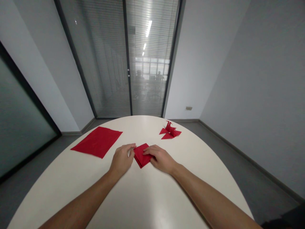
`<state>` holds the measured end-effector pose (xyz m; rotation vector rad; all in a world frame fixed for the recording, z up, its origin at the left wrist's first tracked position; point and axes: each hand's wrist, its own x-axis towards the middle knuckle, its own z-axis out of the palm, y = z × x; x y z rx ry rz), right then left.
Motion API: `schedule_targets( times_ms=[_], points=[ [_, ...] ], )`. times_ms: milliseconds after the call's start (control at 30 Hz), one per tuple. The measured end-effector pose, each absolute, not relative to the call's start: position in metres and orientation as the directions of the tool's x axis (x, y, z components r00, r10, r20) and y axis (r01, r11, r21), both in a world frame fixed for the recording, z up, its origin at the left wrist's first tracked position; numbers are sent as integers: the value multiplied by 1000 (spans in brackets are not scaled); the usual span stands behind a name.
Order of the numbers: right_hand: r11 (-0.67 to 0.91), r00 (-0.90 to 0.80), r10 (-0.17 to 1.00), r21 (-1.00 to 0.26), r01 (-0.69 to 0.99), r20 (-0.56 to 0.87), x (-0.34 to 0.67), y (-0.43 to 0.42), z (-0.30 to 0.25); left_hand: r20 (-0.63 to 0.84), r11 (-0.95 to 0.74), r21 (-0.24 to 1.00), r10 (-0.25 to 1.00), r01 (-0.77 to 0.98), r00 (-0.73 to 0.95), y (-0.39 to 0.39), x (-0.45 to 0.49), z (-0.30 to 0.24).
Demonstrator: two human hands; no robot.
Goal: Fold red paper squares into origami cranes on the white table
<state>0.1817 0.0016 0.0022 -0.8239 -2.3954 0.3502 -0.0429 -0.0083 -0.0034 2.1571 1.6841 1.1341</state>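
A small folded piece of red paper [141, 156] lies on the white round table [143, 197], in the middle. My left hand [121, 159] rests at its left edge with fingers curled and pinching that edge. My right hand [160, 158] lies on its right side, fingers pressed down on the paper. Both forearms reach in from the bottom of the view.
A flat stack of red paper sheets [97, 141] lies to the left on the table. A finished red paper crane [170, 131] stands at the far right of the table. Glass doors with blinds [126, 63] are behind the table; grey floor surrounds it.
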Motion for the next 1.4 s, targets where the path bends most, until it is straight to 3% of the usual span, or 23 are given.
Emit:
schedule_targets(
  times_ms=[200, 500, 667, 867, 1200, 1400],
  points=[
    [770, -648, 634, -420, 481, 421, 181, 1, 4, 401, -499, 516, 859, 696, 319, -17, -35, -6],
    [771, -665, 634, -392, 502, 395, 178, -7, 14, 382, -585, 359, 803, 727, 457, -21, -36, -7],
    [734, -616, 679, -394, 554, 398, 178, -7, 12, 335, -602, 285, 791, 746, 511, -20, -37, -9],
    [726, -603, 688, -398, 561, 404, 179, -3, 7, 306, -640, 332, 768, 693, 563, -22, -40, -6],
    [588, -571, 805, -340, 734, 159, 180, -3, 1, 291, -694, 268, 719, 668, 631, -24, -39, -1],
    [606, -585, 794, -292, 740, 165, 180, -4, 3, 272, -651, 207, 755, 730, 596, -23, -36, -5]
  ],
)
